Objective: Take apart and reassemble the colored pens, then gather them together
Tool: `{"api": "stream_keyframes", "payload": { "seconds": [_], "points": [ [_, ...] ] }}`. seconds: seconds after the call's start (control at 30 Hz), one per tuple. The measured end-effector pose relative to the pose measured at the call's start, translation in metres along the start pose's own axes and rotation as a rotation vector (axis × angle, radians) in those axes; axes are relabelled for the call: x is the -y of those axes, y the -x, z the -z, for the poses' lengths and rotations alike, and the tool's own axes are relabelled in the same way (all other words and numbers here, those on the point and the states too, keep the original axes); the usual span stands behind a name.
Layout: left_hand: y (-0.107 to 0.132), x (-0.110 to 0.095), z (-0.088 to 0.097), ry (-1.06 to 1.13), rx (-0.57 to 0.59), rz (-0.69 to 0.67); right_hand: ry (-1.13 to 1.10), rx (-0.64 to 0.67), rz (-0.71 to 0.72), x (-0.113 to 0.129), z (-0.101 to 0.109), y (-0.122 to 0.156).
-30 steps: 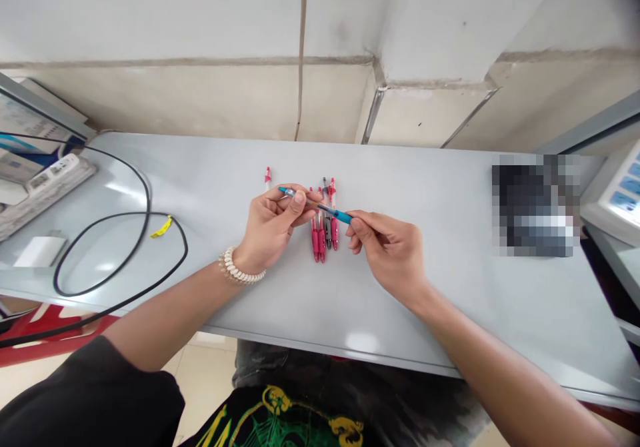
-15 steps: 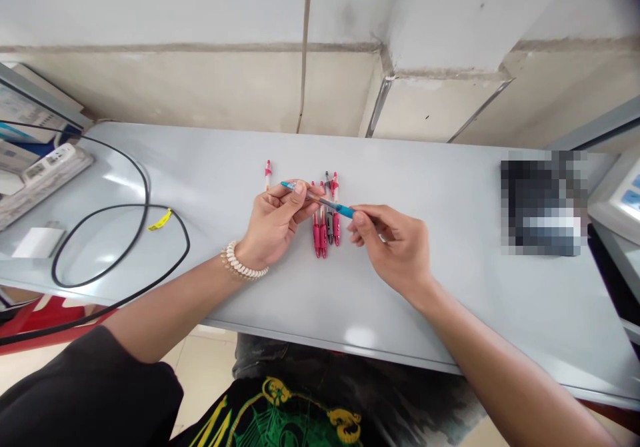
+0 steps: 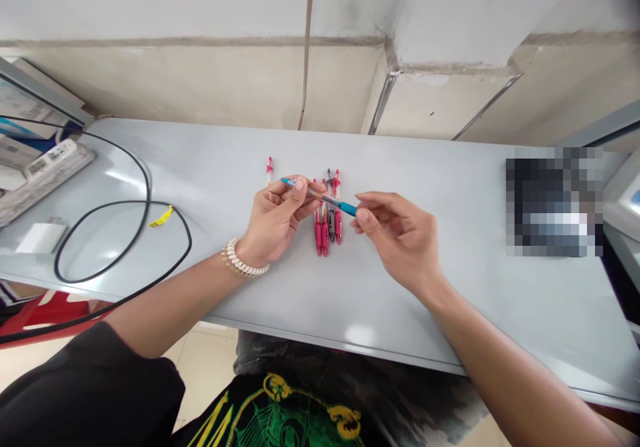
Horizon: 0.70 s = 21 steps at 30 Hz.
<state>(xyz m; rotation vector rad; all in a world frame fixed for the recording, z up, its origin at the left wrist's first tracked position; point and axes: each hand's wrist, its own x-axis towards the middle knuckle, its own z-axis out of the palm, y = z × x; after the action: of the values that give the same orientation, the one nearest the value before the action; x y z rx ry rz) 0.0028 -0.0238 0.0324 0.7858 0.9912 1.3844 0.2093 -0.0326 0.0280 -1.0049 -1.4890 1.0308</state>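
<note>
The blue pen is held clear of the surface, its tip end pinched firmly between the thumb and fingers of the left hand. The right hand is half open, thumb and forefinger at the pen's blue end; firm hold cannot be confirmed. Directly below lie red-and-grey pens on the surface; a black cable with a yellow tag lies well left.

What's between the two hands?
Head view: a teal pen, gripped by the left hand, reaches toward the right hand, and a row of red and grey pens lies beneath it.
</note>
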Motion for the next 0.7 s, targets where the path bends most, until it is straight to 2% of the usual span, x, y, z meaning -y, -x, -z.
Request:
{"api": "stream_keyframes", "payload": {
  "seconds": [0.13,0.27,0.43,0.6,0.7],
  "points": [
    [-0.0005,0.0002,0.0005,-0.009,0.001,-0.003,0.057,-0.014,0.069,0.0001,0.0004,0.0],
    [-0.0006,-0.0006,0.0003,0.02,0.013,-0.003,-0.01,-0.003,-0.001,0.0004,0.0,-0.0004],
    [-0.0005,-0.0006,0.0001,-0.006,0.002,0.002,0.047,-0.01,0.062,0.0009,0.0009,0.0],
    [-0.0007,-0.0008,0.0007,-0.007,0.01,-0.001,0.043,0.062,-0.082,-0.0011,0.0005,0.0027],
    [-0.0002,-0.0009,0.0002,0.02,0.034,0.012,0.223,0.121,0.069,-0.0037,0.0003,0.0035]
  ]
}}
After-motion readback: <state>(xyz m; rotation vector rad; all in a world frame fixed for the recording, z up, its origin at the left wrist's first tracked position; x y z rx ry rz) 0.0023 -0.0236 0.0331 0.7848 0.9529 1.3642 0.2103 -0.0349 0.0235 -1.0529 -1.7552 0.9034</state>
